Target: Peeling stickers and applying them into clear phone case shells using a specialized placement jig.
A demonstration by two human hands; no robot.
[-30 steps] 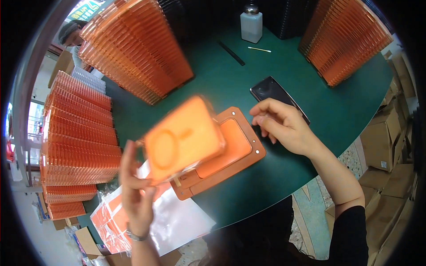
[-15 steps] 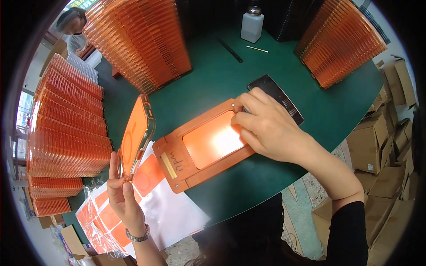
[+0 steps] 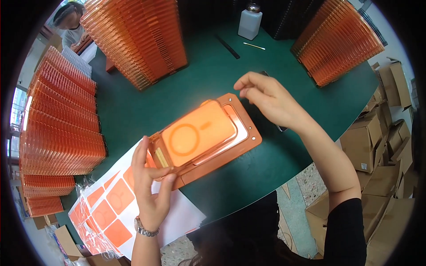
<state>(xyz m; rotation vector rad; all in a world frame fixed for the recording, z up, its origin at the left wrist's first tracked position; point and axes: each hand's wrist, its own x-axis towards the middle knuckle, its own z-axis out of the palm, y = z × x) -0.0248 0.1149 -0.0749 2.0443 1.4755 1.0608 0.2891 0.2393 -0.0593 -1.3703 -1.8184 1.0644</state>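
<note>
An orange phone case (image 3: pixel 199 133) with a ring outline on its back lies tilted on an orange rectangular jig (image 3: pixel 245 148) on the green table (image 3: pixel 208 75). My left hand (image 3: pixel 151 186) grips the case at its near left end, thumb and fingers around the edge. Over the jig's far right corner hovers my right hand (image 3: pixel 270 99), fingers apart and holding nothing. A dark flat phone-like slab (image 3: pixel 281 129) lies on the table, mostly hidden under that hand.
Tall stacks of orange trays stand at the back (image 3: pixel 137 35), back right (image 3: pixel 341 40) and left (image 3: pixel 57 119). Sheets of orange stickers (image 3: pixel 106 204) overhang the near edge. A white bottle (image 3: pixel 249 20), a black strip (image 3: pixel 227 46), cardboard boxes (image 3: pixel 381 133) and another person (image 3: pixel 71 22) are nearby.
My left hand has swung the case from upright at the left down onto the jig. My right hand has lifted off the jig's middle toward its far right corner.
</note>
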